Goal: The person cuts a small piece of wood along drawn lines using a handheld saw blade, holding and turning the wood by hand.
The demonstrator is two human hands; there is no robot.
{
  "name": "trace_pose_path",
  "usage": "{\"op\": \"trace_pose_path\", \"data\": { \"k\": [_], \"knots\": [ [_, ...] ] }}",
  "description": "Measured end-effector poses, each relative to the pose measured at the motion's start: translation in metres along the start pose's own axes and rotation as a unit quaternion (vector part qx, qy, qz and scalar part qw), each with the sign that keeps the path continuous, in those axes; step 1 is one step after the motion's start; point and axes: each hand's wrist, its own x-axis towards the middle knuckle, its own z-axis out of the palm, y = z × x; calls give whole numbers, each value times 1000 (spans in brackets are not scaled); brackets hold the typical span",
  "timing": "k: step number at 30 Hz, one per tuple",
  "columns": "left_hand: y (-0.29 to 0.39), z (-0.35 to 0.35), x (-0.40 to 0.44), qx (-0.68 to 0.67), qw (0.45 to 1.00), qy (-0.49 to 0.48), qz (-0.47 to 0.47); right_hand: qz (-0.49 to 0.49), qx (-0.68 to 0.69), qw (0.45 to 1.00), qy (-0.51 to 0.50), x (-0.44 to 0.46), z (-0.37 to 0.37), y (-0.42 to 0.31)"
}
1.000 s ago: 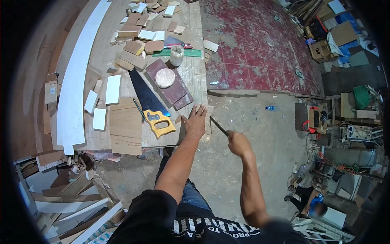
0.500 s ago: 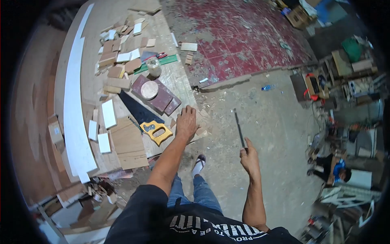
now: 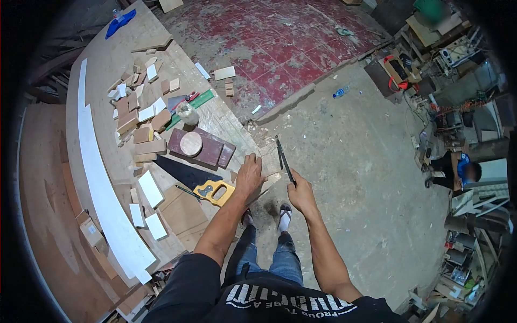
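My left hand (image 3: 251, 175) lies on the table's near right corner, fingers stretched forward and apart, beside small wood scraps. What lies under the palm is hidden. My right hand (image 3: 301, 194) is closed around one end of a long, thin, dark bar-like tool (image 3: 285, 160). Its exact kind is unclear. The tool points up and away, just right of the table edge. Left of my left hand lies a handsaw with a yellow handle (image 3: 214, 192) and a dark blade (image 3: 186, 173). Beyond it sits a maroon wooden block (image 3: 218, 150) with a round pale disc (image 3: 191, 144) on top.
The table (image 3: 226, 116) carries several wood offcuts (image 3: 128, 121), a clear jar (image 3: 187, 114), a green strip (image 3: 200, 103), a pencil (image 3: 188, 191) and a long white strip (image 3: 99, 177). A bottle (image 3: 340, 92) lies on the concrete floor. A person (image 3: 458, 169) sits at the right among clutter.
My right hand has moved left and up with the dark tool, bringing it close to the table corner. My left hand stays on the corner. The view has shifted.
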Motion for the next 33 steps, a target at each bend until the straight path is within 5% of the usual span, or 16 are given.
{"op": "trace_pose_path", "data": {
  "k": [25,31,33],
  "knots": [
    [-24,19,-4,-23,998,35,48,38,-251,966,-53,111,48,-56],
    [-22,16,-1,24,997,-50,47,69,-244,958,-137,105,60,-67],
    [-24,33,-1,44,998,5,53,3,-279,957,-73,76,62,-66]
  ]
}}
